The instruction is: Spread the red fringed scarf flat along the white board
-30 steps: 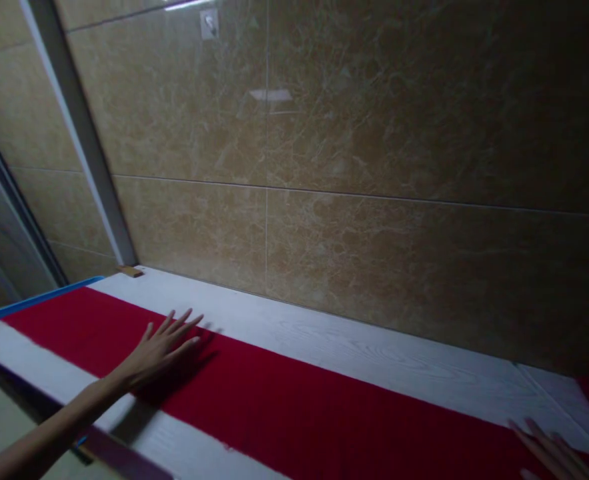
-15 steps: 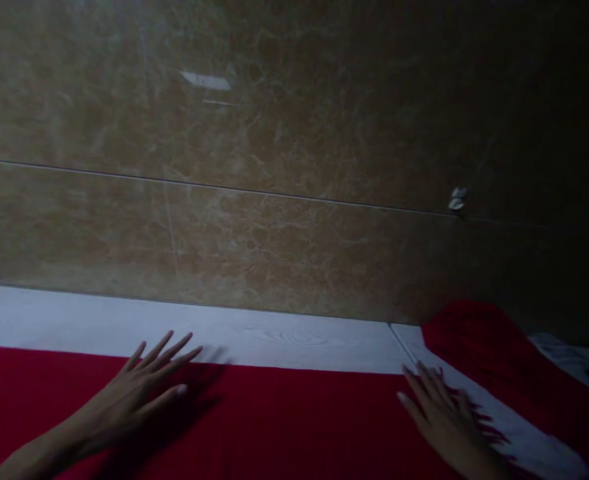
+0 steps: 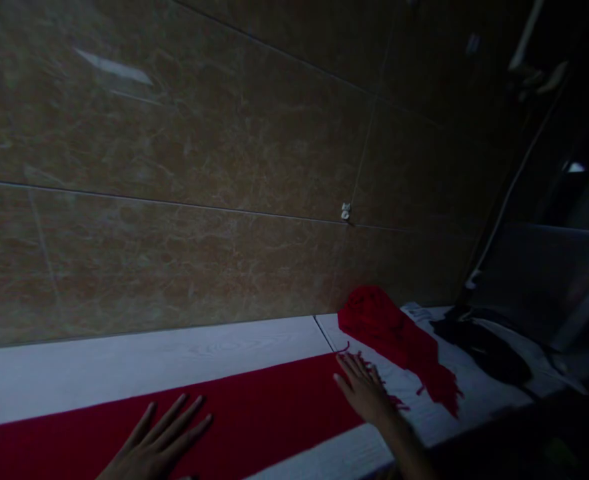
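Note:
A long red fringed scarf [image 3: 264, 403] lies spread flat along a white table. My left hand [image 3: 157, 440] is over its middle part, fingers stretched out and spread; whether the palm touches the cloth I cannot tell. At the scarf's right end, my right hand [image 3: 364, 390] rests by the fringe with fingers extended. Dark red tassels stick out beside and beyond that hand. Neither hand grips anything.
Against the wall on the right lies a second, bunched red scarf [image 3: 394, 333]. Past it are dark items [image 3: 484, 350]. A white tabletop [image 3: 174, 353] meets a brown marbled tile wall [image 3: 199, 160] bearing a small white fitting [image 3: 345, 211].
The view has swung to the right, showing more of the table's right end. Both hands stay over the scarf with open fingers; the left hand sits lower in view.

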{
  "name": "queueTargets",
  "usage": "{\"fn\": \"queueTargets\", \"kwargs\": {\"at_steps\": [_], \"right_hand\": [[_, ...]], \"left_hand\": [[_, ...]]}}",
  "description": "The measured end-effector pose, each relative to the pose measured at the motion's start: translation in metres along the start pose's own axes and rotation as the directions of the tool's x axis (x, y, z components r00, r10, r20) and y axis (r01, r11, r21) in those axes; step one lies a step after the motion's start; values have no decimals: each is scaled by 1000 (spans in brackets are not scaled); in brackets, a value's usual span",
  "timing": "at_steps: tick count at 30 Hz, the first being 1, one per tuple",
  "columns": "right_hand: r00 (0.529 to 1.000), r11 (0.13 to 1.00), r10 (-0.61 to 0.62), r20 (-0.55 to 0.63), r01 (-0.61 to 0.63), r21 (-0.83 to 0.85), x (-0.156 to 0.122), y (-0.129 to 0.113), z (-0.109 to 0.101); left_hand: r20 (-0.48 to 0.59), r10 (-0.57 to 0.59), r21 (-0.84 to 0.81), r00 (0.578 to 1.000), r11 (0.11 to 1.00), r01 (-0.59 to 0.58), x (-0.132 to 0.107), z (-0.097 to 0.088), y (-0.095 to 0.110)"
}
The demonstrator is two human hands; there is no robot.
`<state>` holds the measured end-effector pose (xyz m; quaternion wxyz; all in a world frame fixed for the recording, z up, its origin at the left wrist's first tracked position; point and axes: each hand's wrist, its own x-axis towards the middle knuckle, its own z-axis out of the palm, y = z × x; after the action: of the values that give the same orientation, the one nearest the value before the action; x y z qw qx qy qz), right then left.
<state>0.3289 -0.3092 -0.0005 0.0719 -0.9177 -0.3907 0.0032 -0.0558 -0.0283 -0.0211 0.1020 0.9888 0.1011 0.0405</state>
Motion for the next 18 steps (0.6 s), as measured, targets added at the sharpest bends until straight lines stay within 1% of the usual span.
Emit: {"fn": "queueTargets", "kwargs": {"at_steps": [1, 3, 5, 7, 10, 14, 18], "right_hand": [[999, 998, 54, -11, -54, -18, 0, 15, -2], [992, 992, 113, -55, -116, -49, -5, 33, -1], [988, 989, 120, -100, -128, -74, -16, 38, 6], [986, 989, 105, -129, -117, -93, -27, 36, 16], [982, 986, 103, -157, -121, -113, -36, 32, 28], [978, 983, 92, -188, -119, -137, -34, 34, 32], [977, 985, 32, -211, -66, -158, -32, 40, 36]], "left_hand": [[1, 5, 0, 1000, 1000, -5, -1, -3, 5], [-55, -16, 20, 998, 1000, 17, -2, -6, 16], [-144, -51, 52, 988, 997, 59, -2, -3, 23], [-203, -66, 69, 977, 994, 82, -2, 1, 27], [-206, -64, 63, 977, 995, 78, -3, 4, 29], [-193, -71, 50, 979, 995, 82, -4, 0, 30], [-169, -59, 27, 984, 998, 65, -4, -1, 21]]}}
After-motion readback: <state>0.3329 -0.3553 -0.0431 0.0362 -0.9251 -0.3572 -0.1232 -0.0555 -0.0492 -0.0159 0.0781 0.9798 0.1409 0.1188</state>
